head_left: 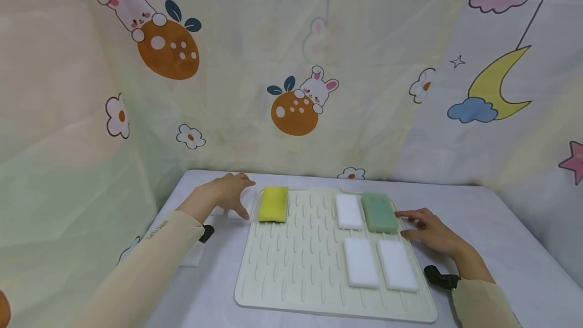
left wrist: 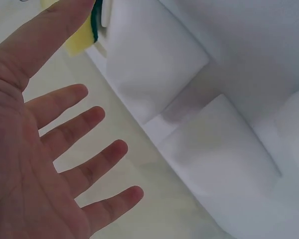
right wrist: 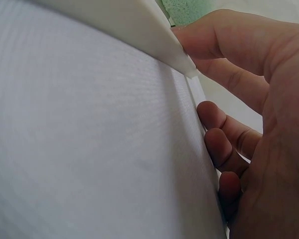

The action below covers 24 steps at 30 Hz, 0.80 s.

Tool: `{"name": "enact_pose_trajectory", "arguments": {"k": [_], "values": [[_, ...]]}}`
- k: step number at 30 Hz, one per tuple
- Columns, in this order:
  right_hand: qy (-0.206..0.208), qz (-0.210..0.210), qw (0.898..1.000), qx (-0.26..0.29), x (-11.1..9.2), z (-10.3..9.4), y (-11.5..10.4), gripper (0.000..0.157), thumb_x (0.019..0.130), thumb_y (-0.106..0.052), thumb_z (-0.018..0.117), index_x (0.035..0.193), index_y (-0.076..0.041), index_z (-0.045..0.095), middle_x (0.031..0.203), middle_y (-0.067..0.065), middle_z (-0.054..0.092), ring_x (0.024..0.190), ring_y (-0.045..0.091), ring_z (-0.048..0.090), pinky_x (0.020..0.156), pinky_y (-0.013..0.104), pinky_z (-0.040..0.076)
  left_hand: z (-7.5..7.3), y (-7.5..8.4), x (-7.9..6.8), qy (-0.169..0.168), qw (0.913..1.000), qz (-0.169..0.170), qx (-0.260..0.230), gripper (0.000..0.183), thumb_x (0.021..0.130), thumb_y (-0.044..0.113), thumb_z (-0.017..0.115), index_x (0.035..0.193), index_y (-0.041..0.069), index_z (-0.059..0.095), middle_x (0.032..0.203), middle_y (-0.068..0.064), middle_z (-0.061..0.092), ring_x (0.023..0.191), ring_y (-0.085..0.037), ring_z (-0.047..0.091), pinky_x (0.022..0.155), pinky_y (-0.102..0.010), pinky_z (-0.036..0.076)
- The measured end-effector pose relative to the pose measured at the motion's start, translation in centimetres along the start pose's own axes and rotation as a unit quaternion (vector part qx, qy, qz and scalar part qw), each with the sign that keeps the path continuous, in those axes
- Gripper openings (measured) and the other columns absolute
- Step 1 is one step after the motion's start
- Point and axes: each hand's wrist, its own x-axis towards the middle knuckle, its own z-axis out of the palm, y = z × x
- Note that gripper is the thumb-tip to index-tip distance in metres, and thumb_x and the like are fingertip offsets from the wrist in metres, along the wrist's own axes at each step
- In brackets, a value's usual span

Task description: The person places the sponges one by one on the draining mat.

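My left hand [head_left: 226, 192] is spread with fingers straight and holds nothing. It hovers over white sponges [left wrist: 219, 149] lying on the table, left of a pale ribbed mat [head_left: 314, 287]. Close to its thumb, a yellow sponge [head_left: 273, 204] with a dark green scouring layer sits on the mat's far left corner. My right hand [head_left: 430, 229] is by the mat's right edge, fingers loosely bent, with fingertips right at the rim. Beside it on the mat lies a green sponge [head_left: 380, 212], next to a white sponge [head_left: 348, 211].
Two more white sponges [head_left: 361, 262] lie side by side on the mat's near right part. Another white piece [head_left: 192, 256] is partly hidden under the left forearm. A printed cloth backdrop [head_left: 255, 156] rises behind the white table [head_left: 460, 206].
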Motion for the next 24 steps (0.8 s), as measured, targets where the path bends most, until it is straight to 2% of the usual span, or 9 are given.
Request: {"name": "enact_pose_trajectory", "arguments": {"k": [6,14,24], "values": [[0.001,0.004,1.0,-0.003,0.1,0.2,0.4,0.058,0.091,-0.035,0.078,0.143,-0.015,0.063,0.128,0.018,0.05,0.11,0.027,0.047,0.084,0.037,0.04,0.6,-0.3,0.5,-0.008,0.9997,-0.017,-0.017,0.106,0.072,0.047,0.094,0.16,0.02,0.042,0.164,-0.008,0.038,0.146,-0.042,0.041,0.108,-0.065,0.045],[0.005,0.0,1.0,0.0,0.0,0.0,0.1,0.057,0.091,-0.033,0.078,0.143,-0.014,0.063,0.128,0.018,0.05,0.11,0.028,0.047,0.084,0.037,0.041,1.5,-0.5,1.1,-0.008,0.9998,-0.015,-0.011,0.104,0.072,0.046,0.094,0.159,0.023,0.043,0.163,-0.007,0.039,0.145,-0.041,0.041,0.107,-0.066,0.045],[0.004,0.008,1.0,0.001,-0.2,-0.1,-0.5,0.059,0.091,-0.035,0.078,0.143,-0.013,0.063,0.13,0.019,0.051,0.113,0.031,0.048,0.087,0.039,0.041,1.7,-0.5,1.5,-0.014,0.9998,-0.012,-0.013,0.102,0.073,0.048,0.093,0.158,0.022,0.044,0.162,-0.008,0.041,0.144,-0.042,0.042,0.106,-0.068,0.045]]}}
